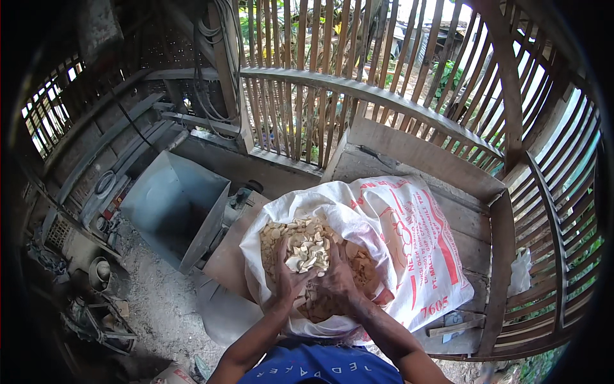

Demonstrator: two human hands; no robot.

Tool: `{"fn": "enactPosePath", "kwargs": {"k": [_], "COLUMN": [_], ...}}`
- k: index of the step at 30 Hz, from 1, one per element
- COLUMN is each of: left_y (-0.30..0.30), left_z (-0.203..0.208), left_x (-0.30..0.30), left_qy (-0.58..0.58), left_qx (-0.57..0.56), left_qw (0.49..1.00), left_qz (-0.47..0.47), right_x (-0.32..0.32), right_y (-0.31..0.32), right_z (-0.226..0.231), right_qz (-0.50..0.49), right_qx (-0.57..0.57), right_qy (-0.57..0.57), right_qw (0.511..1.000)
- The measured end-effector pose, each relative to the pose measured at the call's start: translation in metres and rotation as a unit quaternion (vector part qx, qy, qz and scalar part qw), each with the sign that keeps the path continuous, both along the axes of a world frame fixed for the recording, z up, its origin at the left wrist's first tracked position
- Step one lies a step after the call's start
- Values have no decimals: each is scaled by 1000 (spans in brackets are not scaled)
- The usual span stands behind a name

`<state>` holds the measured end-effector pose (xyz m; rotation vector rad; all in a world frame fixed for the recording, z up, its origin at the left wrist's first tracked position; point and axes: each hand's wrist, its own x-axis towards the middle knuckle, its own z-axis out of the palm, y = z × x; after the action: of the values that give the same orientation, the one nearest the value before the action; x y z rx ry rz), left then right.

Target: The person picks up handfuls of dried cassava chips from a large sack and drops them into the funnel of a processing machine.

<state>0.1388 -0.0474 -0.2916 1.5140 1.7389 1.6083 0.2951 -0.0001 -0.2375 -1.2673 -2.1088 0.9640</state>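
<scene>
A white woven sack with red print lies tilted on a wooden platform, its mouth open toward me. Inside are pale, dried, broken chips, perhaps sliced root, with browner ones at the right. My left hand and my right hand are cupped together within the sack's mouth. Between them they hold a heap of pale chips, slightly above the rest. The fingers curve round the heap from both sides; some fingertips are hidden beneath it.
Left of the sack stands an open grey metal hopper, with a motor-like part beside it. Raised boards edge the wooden platform. Slatted walls surround the space. A bucket sits on the dusty floor.
</scene>
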Motion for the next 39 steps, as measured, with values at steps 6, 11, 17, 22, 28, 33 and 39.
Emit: {"fn": "enactPosePath", "kwargs": {"k": [6, 11, 17, 22, 28, 33, 39], "left_y": [19, 21, 23, 20, 15, 16, 31], "left_z": [26, 42, 53, 58, 77, 98, 143], "left_x": [19, 42, 50, 50, 56, 50, 30], "left_qy": [-150, -265, -272, -260, -240, -278, -266], "left_qx": [50, -3, 109, 165, 214, 234, 300], "left_qw": [987, 962, 952, 947, 943, 928, 916], "left_qz": [9, 72, 85, 97, 87, 77, 27], "right_x": [-5, -15, -35, -38, -33, -39, -56], "right_y": [15, 9, 0, -8, -13, -15, 0], "right_z": [-8, -8, -2, 28, 43, 66, 104], "right_qz": [55, -27, -94, -94, -87, -70, -61], "right_qx": [-33, -205, -151, -77, -58, -44, 15], "right_qy": [215, 377, 434, 425, 444, 467, 449], "right_qw": [975, 903, 883, 897, 890, 880, 891]}}
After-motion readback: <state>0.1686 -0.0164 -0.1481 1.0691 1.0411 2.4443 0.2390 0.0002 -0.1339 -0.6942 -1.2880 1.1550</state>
